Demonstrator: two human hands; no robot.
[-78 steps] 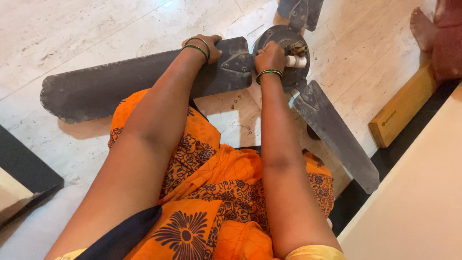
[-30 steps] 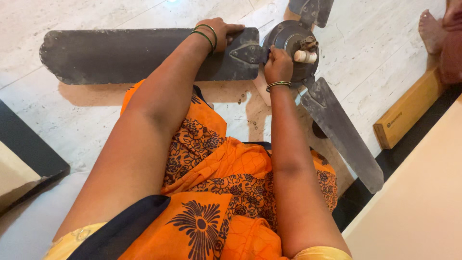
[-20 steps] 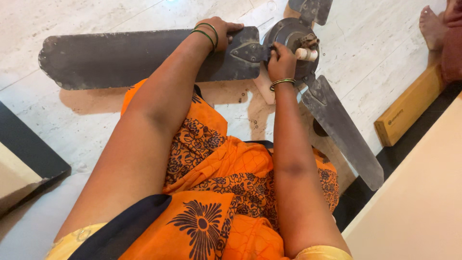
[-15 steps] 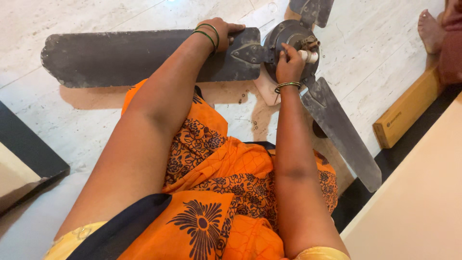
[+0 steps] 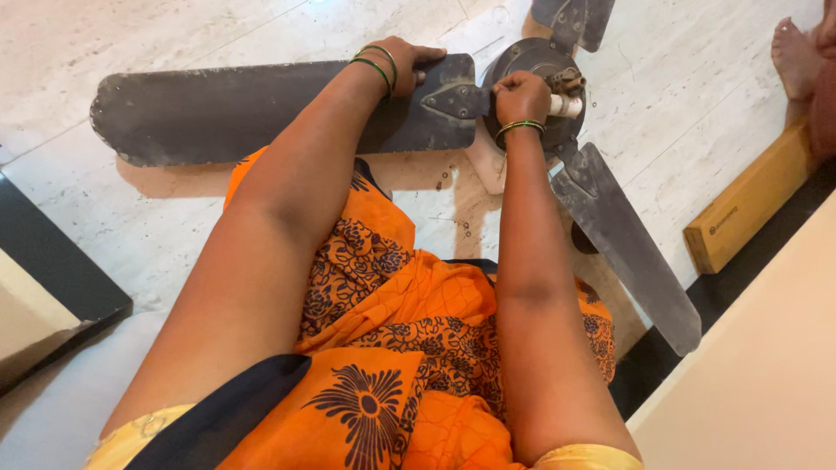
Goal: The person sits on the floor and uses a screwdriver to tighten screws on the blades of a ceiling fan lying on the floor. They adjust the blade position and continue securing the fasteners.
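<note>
A dusty dark ceiling fan lies on the pale floor in front of my lap. My left hand [image 5: 407,57] rests on the long left blade [image 5: 218,109] near its metal bracket [image 5: 453,98], fingers hooked over the far edge. My right hand [image 5: 521,92] is curled into a fist on the round motor hub [image 5: 540,61], just left of the white shaft end [image 5: 568,105]. Whatever is inside the fist is hidden. A second blade [image 5: 627,244] runs toward the lower right and a third blade [image 5: 575,17] points away at the top.
A yellow wooden block [image 5: 749,209] lies by a dark floor strip at the right. Another person's bare foot [image 5: 792,54] shows at the top right. A pale surface [image 5: 758,383] fills the lower right, and a dark-edged panel [image 5: 52,287] sits at the left.
My right hand has slid up the hub from its lower edge toward the white shaft end. The left hand has kept its hold on the blade, which now lies more level.
</note>
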